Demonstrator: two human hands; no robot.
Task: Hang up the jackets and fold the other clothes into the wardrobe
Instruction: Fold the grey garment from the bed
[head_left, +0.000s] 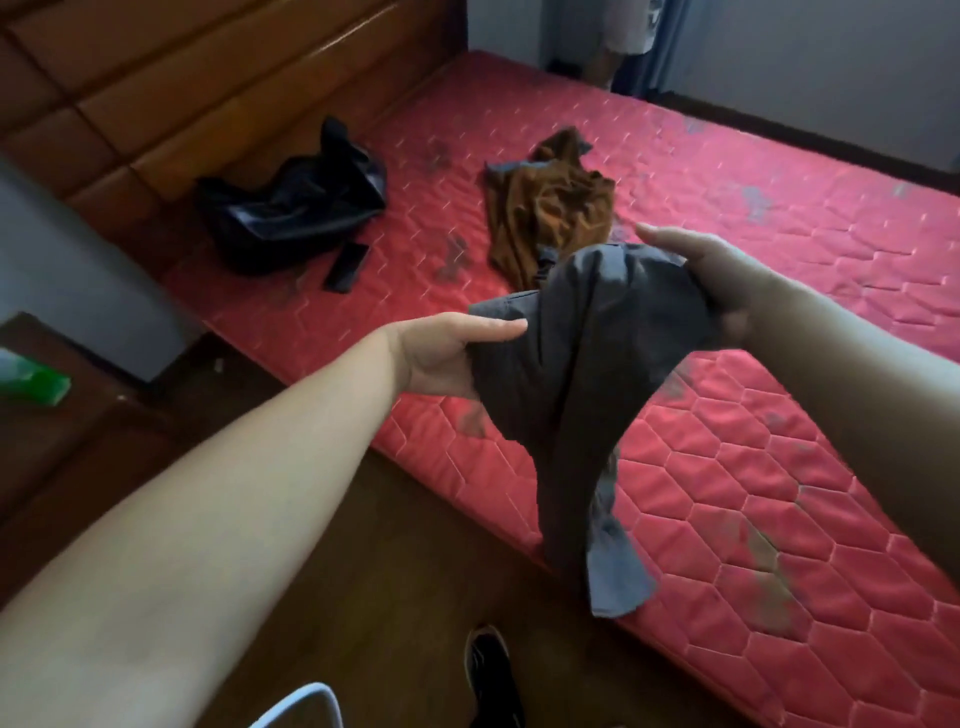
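A dark grey garment (587, 384) hangs in the air over the near edge of the red mattress (810, 249). My left hand (441, 353) pinches its left side, thumb on top. My right hand (711, 270) holds its upper right part, fingers curled under the cloth. The garment's lower end droops to the mattress edge. A crumpled brown garment (550, 208) lies on the mattress beyond my hands. A shiny black jacket (291, 202) lies bunched near the wooden headboard (156, 88).
A small flat black object (347, 267) lies beside the black jacket. A dark wooden nightstand (57, 441) with a green item (36, 382) stands at the left. Brown wooden floor (374, 561) runs along the bed; my shoe (491, 670) and a white curved object (301, 706) show at the bottom.
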